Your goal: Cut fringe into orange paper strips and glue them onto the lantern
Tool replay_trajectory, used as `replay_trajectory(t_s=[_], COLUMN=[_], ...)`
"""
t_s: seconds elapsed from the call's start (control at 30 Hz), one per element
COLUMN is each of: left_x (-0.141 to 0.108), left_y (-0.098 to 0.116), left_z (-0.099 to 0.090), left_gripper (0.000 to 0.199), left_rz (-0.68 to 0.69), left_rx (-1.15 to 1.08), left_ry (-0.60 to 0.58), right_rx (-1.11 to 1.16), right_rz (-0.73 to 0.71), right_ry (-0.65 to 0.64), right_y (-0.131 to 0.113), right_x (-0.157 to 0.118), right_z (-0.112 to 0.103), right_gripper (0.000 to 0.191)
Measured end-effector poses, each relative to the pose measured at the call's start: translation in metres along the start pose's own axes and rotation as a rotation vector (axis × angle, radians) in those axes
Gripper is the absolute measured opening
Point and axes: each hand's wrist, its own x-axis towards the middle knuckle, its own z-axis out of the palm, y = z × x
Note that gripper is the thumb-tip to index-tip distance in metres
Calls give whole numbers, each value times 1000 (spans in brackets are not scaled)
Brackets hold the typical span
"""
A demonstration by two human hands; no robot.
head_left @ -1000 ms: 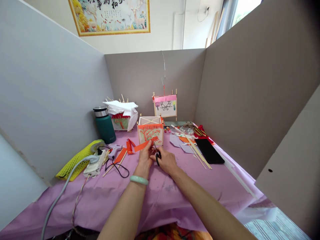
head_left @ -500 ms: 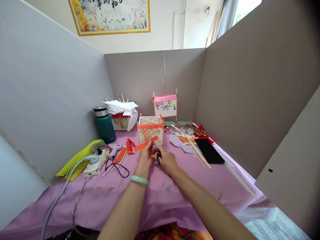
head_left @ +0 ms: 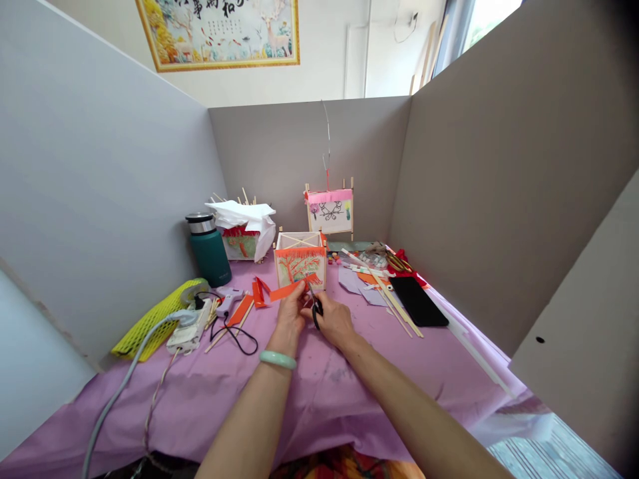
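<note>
My left hand (head_left: pixel 290 311) pinches an orange paper strip (head_left: pixel 283 291), its right end cut into a fringe. In my right hand (head_left: pixel 333 319) is a pair of black-handled scissors (head_left: pixel 318 313), with the blades pointing up at the fringed end of the strip. How far apart the blades are I cannot tell. Just beyond both hands stands a square lantern (head_left: pixel 300 263) with a wooden stick frame, painted paper sides and an orange fringe along its top. To the left of the strip lies a folded piece of orange paper (head_left: pixel 259 293).
A teal bottle (head_left: pixel 210 253), a glue gun (head_left: pixel 229 299) and a power strip (head_left: pixel 188 331) sit at left. A pink-topped lantern (head_left: pixel 329 211) hangs at the back. On the right are wooden sticks (head_left: pixel 394 303) and a black phone (head_left: pixel 418 301). Grey partitions (head_left: pixel 309 146) enclose the table.
The left part of the orange strip has shifted slightly. Both hands stay almost in the same place, still holding the strip and the scissors.
</note>
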Motion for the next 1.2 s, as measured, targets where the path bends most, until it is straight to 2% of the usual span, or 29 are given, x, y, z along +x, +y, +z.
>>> replay_trajectory(t_s=[0.93,1.2], left_x=[-2,-2], left_y=[2,1], left_z=[0,1], left_gripper=[28,29], left_rz=[11,0], left_rx=[32,27], left_ry=[-22,-13], right_rx=[-30,-17], right_rz=[34,9], right_ry=[-39,-14], right_y=[-1,1], right_x=[2,2], right_z=[-2,0], right_gripper=[34,35])
